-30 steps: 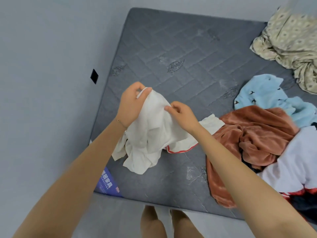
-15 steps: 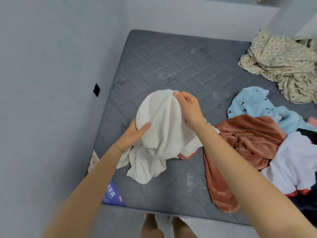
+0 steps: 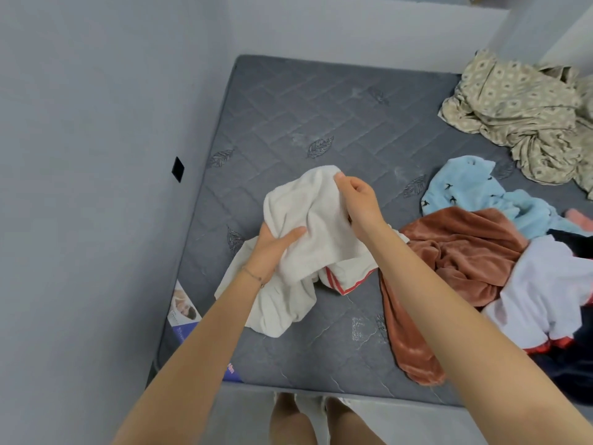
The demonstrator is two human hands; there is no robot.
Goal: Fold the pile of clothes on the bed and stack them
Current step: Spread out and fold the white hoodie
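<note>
Nearest: my left hand (image 3: 272, 252), thumb across the front and fingers curled behind, grips the middle of the white garment (image 3: 308, 220). The garment is bunched over the near-left of the grey mattress (image 3: 321, 117), long axis near-to-far, its lower end trailing on the mattress toward me and its upper end pointing away. Next: my right hand (image 3: 359, 207), fingers curled, pinches that upper edge. Farther right: rust-brown fleece (image 3: 465, 252), light-blue fleece (image 3: 465, 191), patterned beige sheet (image 3: 519, 114).

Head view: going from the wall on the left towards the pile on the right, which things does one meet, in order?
black square on the wall → white garment, gripped by the left hand and the right hand → brown garment. The light blue and beige cloths overlap it sideways, so they are left out.
</note>
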